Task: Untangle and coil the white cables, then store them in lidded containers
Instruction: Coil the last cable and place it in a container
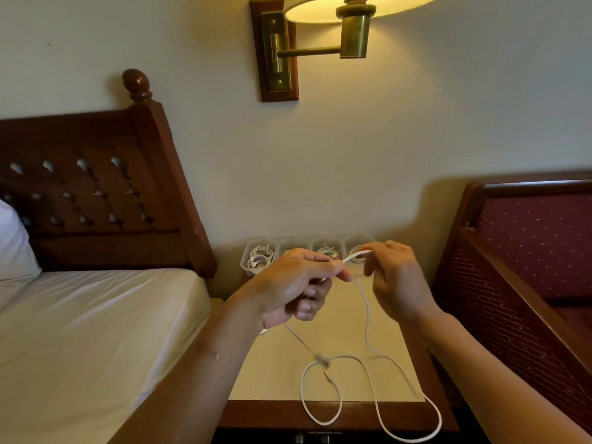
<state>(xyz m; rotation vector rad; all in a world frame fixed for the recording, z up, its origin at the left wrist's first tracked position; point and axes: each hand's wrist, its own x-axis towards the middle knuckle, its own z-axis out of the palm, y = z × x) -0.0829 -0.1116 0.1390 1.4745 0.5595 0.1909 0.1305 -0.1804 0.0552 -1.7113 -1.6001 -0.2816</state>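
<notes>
White cable (368, 318) is pinched between the left hand (288, 288) fingertips and held by the right hand (395, 277) fingers; below the fingers, loops are draped over the nightstand (275, 373).

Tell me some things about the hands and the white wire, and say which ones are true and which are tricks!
1. Both hands pinch the white cable. True: left hand, right hand.
2. The cable is neatly coiled. False: it hangs in loose loops over the nightstand.
3. Clear containers sit against the wall. True.
4. The containers are empty. False: they hold white cables.
5. The wall lamp is off. False: it glows.
</notes>
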